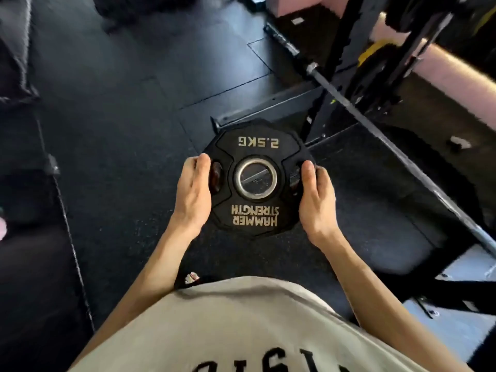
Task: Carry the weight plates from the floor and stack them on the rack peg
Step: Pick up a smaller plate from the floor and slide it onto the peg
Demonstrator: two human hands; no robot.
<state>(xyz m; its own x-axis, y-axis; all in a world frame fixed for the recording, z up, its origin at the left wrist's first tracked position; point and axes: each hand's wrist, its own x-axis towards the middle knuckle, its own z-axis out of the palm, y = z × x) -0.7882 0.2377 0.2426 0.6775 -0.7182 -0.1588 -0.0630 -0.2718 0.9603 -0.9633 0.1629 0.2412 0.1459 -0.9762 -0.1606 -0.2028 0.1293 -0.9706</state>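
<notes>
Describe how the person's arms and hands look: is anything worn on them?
Both forearms are bare, with no sleeves in view. The left hand and the right hand carry no gloves, rings or watch that I can see. Below them shows a loose beige fabric shirt with black printed lettering.

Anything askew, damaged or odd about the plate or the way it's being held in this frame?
Nothing stands out. The black rubber 2.5KG weight plate looks intact and is held roughly flat, the left hand and right hand gripping opposite edges at its cut-outs. Its lettering reads upside down only because of how it is turned.

Weight plate (pixel 255 181) between both hands
</notes>
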